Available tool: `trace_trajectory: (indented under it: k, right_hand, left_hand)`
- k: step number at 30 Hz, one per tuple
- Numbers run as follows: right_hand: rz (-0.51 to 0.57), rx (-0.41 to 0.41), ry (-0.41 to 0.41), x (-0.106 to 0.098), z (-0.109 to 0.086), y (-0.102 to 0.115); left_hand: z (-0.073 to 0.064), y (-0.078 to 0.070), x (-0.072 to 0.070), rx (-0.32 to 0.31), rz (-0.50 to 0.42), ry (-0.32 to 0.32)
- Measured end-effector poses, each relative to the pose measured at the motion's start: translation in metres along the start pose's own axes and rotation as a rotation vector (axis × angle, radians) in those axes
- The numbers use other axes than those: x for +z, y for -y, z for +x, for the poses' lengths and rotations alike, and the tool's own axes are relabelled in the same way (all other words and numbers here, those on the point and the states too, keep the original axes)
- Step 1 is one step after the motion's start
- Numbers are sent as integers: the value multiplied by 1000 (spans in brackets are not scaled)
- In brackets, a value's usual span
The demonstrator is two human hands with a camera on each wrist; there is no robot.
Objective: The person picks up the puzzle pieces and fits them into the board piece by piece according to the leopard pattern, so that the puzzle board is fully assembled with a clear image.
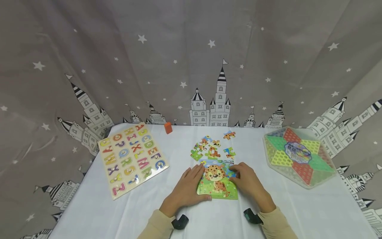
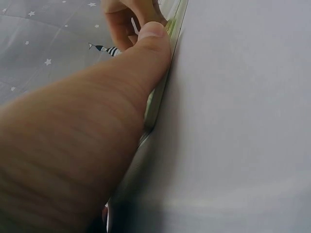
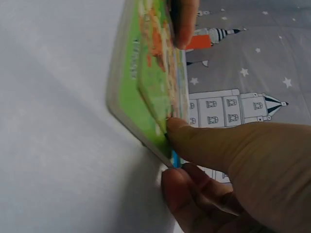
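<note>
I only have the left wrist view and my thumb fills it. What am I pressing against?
Observer: The left hand rests on the left edge of a leopard puzzle board, fingers straight, lying over its top.
Operator: Where is the other hand?
Observer: The right hand is on the board's right edge; the right wrist view shows a fingertip on the pieces at that edge.
Operator: Any loose pieces left?
Observer: Yes, a cluster of loose pieces lies on the white table just beyond the board.
Operator: Anything else nearby?
Observer: An alphabet board on your left, a hexagonal game board on your right.
</note>
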State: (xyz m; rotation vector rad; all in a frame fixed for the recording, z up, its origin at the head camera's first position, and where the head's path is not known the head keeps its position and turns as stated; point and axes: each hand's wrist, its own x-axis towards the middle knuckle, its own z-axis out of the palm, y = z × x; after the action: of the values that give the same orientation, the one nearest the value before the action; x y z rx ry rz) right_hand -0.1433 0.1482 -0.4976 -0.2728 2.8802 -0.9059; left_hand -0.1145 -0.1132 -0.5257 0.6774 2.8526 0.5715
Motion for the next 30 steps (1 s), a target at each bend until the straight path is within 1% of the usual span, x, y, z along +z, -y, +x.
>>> trace_trajectory:
  k: [4,14,20,24,26,28,30]
  right_hand:
    - [-17,5,-7,4,2,3]
    - [-64,-7,-68,11,4,5]
    - [-91,11,-65,11,4,6]
    - [-95,10,-59,8,0,6]
    - [-95,-12,-43,5,-3,6]
    - [-99,-63,-5,3,-6,6]
    - [-104,-127,53,3,-8,7]
  left_hand:
    - [0,-1,0,6,2,-2]
    - [0,0,0,27,7,-28]
    - [1,1,0,21,9,-24]
    - [1,0,1,31,5,-31]
    - [1,0,1,32,1,-29]
    - [1,0,1,31,3,-28]
    - [0,0,1,26,3,-25]
